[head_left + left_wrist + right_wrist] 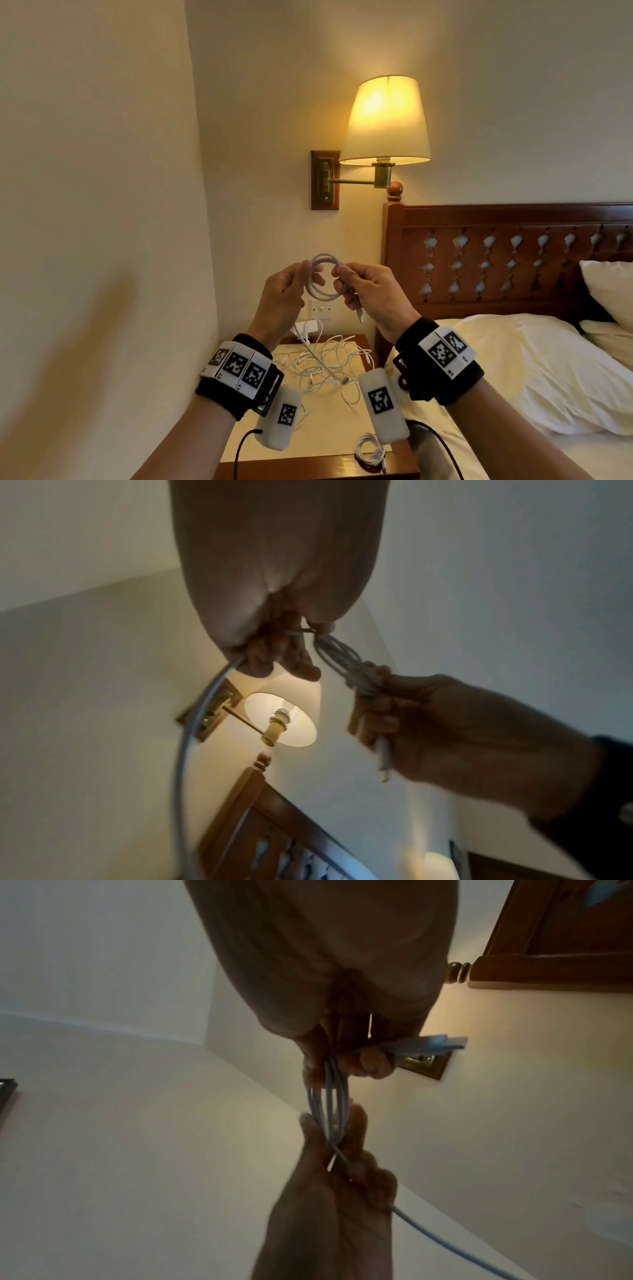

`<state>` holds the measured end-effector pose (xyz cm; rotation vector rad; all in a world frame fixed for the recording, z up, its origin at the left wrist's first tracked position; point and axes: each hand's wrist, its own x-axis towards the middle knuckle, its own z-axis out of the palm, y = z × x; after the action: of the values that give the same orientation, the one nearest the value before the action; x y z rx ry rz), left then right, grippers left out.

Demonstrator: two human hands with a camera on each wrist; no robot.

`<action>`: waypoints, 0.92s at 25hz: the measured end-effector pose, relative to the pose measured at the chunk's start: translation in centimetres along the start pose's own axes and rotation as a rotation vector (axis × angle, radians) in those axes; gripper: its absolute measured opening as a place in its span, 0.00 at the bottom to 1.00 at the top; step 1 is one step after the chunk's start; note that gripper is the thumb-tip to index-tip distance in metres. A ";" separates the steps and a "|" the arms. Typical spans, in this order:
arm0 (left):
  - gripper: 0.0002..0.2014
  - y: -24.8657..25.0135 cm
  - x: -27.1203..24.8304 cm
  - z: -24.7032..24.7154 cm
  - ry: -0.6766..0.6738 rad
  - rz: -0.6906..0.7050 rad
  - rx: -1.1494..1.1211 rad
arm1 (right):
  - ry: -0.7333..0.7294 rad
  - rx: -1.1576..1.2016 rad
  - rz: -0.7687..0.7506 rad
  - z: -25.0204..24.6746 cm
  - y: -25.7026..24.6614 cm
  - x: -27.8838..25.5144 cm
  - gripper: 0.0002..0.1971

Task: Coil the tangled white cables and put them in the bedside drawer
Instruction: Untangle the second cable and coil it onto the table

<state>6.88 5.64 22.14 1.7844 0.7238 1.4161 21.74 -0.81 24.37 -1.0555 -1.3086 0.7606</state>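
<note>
Both hands are raised in front of the wall, above the tabletop (325, 431), and they hold one white cable coil (323, 277) between them. The right hand (371, 294) has its fingers (373, 1064) curled around one side of the coil, and the plug end (358, 310) of the cable comes out below this hand. The left hand (286, 291) pinches the other side of the coil with thumb and fingers (301, 666), and a loose length of the same cable hangs down from it. On the tabletop below lies a tangle of white cables (325, 363), and one small coiled cable (370, 448) lies near the front edge. A lit wall lamp (385, 120) is above, and the bed (513, 377) is just beside the tabletop.
</note>
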 end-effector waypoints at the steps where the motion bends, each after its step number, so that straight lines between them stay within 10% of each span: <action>1: 0.14 -1.0 0.0 -0.4 -0.010 0.025 0.011 | 0.027 0.030 0.004 -0.2 -0.1 0.2 0.11; 8: 0.08 -7.7 -2.7 -2.5 -0.064 -0.116 0.286 | 0.089 0.165 0.015 -1.1 -1.3 1.4 0.11; 14: 0.10 -2.7 0.8 -1.7 0.304 -0.232 -0.174 | 0.060 0.193 0.039 -0.3 -1.2 1.1 0.11; 23: 0.11 1.0 1.4 -1.3 0.288 -0.272 -0.355 | 0.033 0.193 0.049 -0.2 -1.4 1.1 0.13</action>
<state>5.95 6.43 23.91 1.1783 0.7719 1.5186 21.91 -0.32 26.13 -0.9439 -1.1600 0.8844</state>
